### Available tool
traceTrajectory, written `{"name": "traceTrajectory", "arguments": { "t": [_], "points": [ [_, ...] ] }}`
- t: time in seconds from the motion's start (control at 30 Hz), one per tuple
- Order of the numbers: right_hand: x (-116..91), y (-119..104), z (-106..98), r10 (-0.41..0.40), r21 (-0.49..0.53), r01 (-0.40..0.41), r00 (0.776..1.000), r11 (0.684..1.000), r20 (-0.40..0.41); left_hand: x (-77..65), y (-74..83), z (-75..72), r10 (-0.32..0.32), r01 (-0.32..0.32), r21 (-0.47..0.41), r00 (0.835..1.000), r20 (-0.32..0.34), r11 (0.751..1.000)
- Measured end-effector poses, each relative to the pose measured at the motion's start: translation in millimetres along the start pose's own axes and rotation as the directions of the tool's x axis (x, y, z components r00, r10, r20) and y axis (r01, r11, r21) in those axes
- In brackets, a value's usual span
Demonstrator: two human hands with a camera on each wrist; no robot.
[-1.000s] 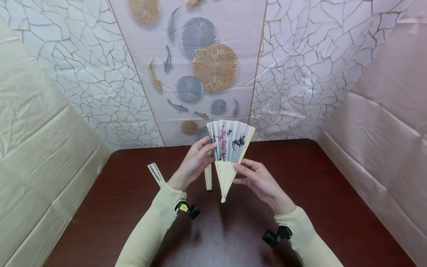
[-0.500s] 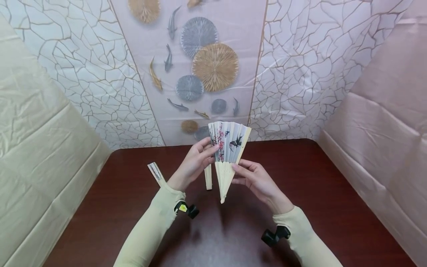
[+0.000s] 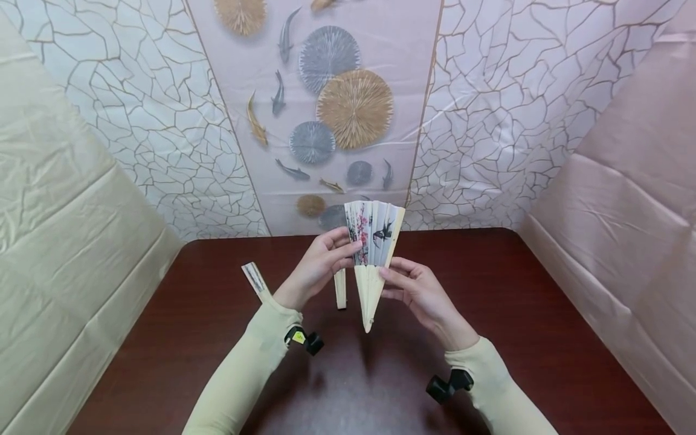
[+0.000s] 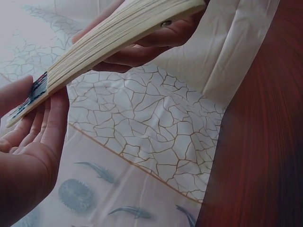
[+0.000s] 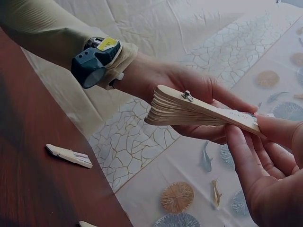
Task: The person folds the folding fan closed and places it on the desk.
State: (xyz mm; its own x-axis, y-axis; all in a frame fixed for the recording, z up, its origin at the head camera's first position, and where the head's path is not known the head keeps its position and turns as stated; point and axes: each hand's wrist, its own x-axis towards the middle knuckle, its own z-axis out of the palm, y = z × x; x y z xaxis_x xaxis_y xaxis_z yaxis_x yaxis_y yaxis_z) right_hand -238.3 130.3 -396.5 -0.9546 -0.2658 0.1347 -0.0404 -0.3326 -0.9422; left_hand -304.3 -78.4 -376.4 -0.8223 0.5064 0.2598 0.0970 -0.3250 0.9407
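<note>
Both hands hold a partly spread folding fan (image 3: 365, 232) above the table, pivot end down. Its pale leaf carries pink blossoms and a dark bird. My left hand (image 3: 326, 257) grips the leaf's left edge, thumb in front and fingers behind. At the right edge, my right hand (image 3: 421, 293) pinches the fan where the leaf meets the bare ribs. The left wrist view has the ribs (image 4: 109, 45) seen edge-on, stacked close together. Near the pivot, the rib ends (image 5: 165, 106) splay slightly in the right wrist view.
On the dark red table (image 3: 190, 338) lies a folded fan (image 3: 254, 281) beside my left forearm. Another folded fan (image 3: 341, 290) lies behind the held one, partly hidden. Patterned cloth (image 3: 478, 151) hangs at the back, with plain cloth (image 3: 70, 260) along the sides.
The held fan has narrowed: its right edge has come left and its left edge right, folding the leaf closer. Both hands keep their grip and have barely moved.
</note>
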Motion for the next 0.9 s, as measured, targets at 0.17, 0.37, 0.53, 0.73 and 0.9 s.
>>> {"name": "traceTrajectory", "arguments": {
  "t": [0.17,0.37,0.53,0.73,0.9],
  "points": [
    [0.4,-0.5,-0.3,-0.005,-0.002,0.005,1.000,1.000,-0.001,1.4,-0.2,-0.2,-0.002,0.002,0.004,1.000,0.000,1.000],
    [-0.3,-0.4,0.1,0.007,0.009,-0.007,1.000,1.000,0.001,1.0,-0.2,0.9,-0.012,0.012,-0.005,1.000,-0.003,1.000],
    [-0.7,-1.1,1.2,0.011,0.014,-0.011,1.000,1.000,0.006,-0.6,0.4,2.0,-0.020,0.020,-0.022,1.000,-0.007,1.000],
    [-1.1,-1.9,1.7,0.014,0.014,-0.014,1.000,1.000,0.007,0.2,-0.5,2.0,-0.023,0.023,-0.020,1.000,0.003,1.000],
    [-1.6,-1.0,2.8,0.018,0.006,-0.019,1.000,1.000,0.009,0.1,-1.7,2.9,-0.048,0.048,-0.014,0.999,-0.002,0.999]
  ]
}}
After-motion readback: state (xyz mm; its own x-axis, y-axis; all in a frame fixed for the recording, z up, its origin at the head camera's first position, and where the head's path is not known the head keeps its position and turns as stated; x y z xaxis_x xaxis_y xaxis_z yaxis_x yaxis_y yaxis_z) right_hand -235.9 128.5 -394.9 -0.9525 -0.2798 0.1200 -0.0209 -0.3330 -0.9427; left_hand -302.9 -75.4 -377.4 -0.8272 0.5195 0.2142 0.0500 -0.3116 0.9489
